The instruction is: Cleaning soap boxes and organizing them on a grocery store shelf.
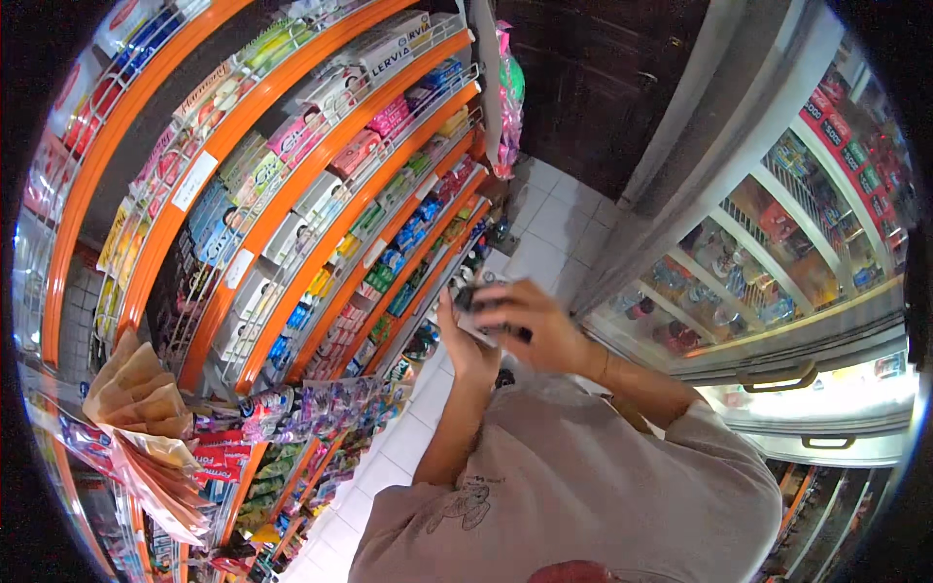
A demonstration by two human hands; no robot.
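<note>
My left hand (470, 350) is raised in front of my chest, fingers pointing away from me. It holds a small dark object (464, 297), too blurred to name. My right hand (536, 324) reaches across from the right, its fingertips over the same object. Motion blurs this hand, and dark patches show between its fingers, so its grip is unclear. Both hands are above the aisle, between the shelf rack (350, 211) and the glass-door drinks cooler (729, 270).
Orange-edged shelves with wire guards hold soap boxes and packets on the left. Brown paper sheets (138, 408) and hanging sachets (321, 412) jut out at lower left. White floor tiles (543, 218) line the aisle. Cooler handles (776, 379) stick out at right.
</note>
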